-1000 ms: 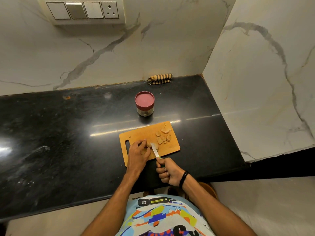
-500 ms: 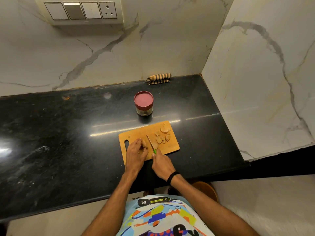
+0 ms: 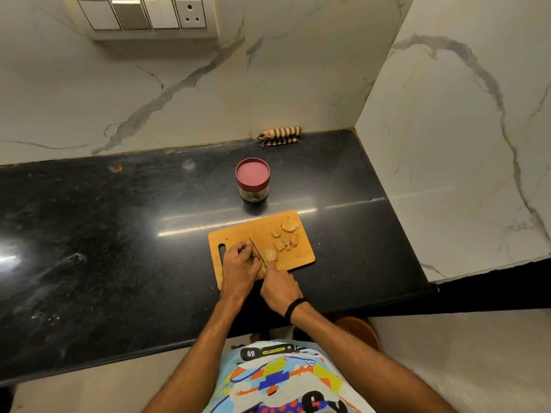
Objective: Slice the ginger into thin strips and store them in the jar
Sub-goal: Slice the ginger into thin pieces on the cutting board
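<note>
At the cutting board's (image 3: 301, 257) left end, the left hand (image 3: 238, 265) curls its fingers over a ginger chunk (image 3: 255, 257) (mostly hidden). The right hand (image 3: 280, 286) grips the knife (image 3: 257, 249) beside it. Slices (image 3: 284, 238) lie toward the board's right end and the lidded jar (image 3: 252, 180) stands just behind it; the shirt's small lettering is unreadable.

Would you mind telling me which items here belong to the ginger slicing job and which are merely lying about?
In use: ginger, cutting board, knife gripped by the right hand, left hand holding ginger, lidded jar.
Lying about: striped cloth, switch panel.
</note>
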